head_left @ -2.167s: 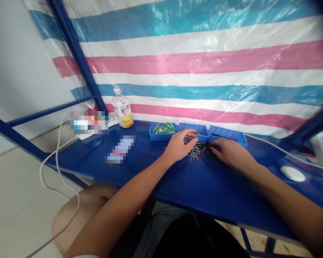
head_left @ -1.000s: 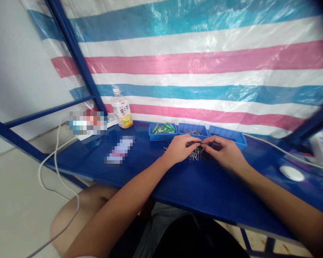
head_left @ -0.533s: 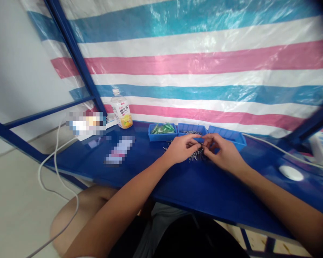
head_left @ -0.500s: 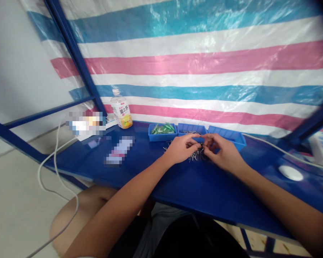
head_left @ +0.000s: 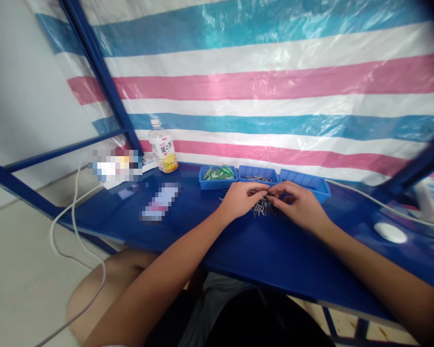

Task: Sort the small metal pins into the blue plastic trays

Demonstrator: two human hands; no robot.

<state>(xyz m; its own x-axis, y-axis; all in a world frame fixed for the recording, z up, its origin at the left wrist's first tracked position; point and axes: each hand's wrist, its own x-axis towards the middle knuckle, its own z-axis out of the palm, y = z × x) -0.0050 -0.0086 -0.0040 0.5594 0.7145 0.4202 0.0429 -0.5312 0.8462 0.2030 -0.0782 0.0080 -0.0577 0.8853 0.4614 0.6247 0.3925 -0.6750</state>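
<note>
Over a loose pile of thin metal pins or rivets (head_left: 262,207) on the blue table, my two hands meet at the fingertips. My left hand (head_left: 241,198) has thumb and fingers pinched together. My right hand (head_left: 297,203) is closed too, its thumb and forefinger touching the left fingertips. Whatever sits between the fingers is too small to make out. Just behind stands a blue bin (head_left: 258,173) with similar metal pieces in it. To its left a second blue bin (head_left: 217,183) holds green pieces. A third blue bin (head_left: 320,190) is partly hidden behind my right hand.
A drink bottle (head_left: 163,148) stands at the back left, with a blurred-out flat object (head_left: 161,202) before it. A white computer mouse (head_left: 391,232) lies on the right. White cables (head_left: 75,217) hang at the left edge, and blue frame posts (head_left: 97,72) flank the table (head_left: 260,260).
My hands have drawn closer together, the fingertips now meeting. My right fingers have shifted slightly left, and more of the metal pile shows below them.
</note>
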